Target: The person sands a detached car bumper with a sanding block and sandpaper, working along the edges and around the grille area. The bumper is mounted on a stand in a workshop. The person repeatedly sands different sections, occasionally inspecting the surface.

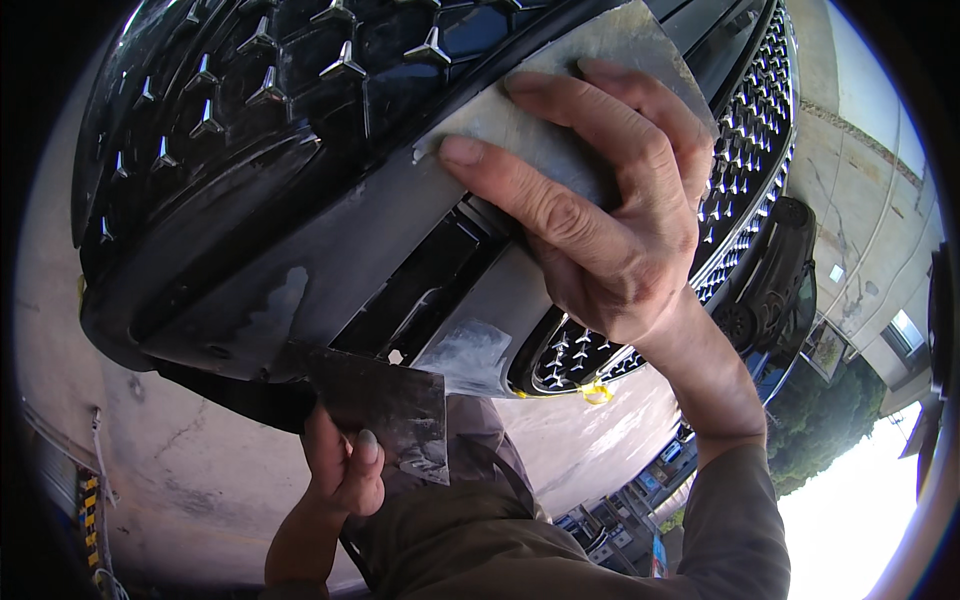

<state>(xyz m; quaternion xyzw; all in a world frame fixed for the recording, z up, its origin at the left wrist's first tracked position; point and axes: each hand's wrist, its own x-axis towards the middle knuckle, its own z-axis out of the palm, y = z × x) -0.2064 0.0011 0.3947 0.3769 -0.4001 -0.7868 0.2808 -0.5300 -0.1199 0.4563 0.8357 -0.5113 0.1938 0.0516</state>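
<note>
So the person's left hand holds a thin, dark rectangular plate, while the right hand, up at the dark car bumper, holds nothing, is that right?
Not quite: the right hand isn't empty. The head view shows it holding a flat, grey, straight-edged sheet. The rest is right: the left hand holds the thin, dark rectangular plate, and the right hand is up at the dark car bumper.

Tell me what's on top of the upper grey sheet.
The right hand, fingers spread; the grey sheet shows between them, but its surface directly beneath them is covered.
</note>
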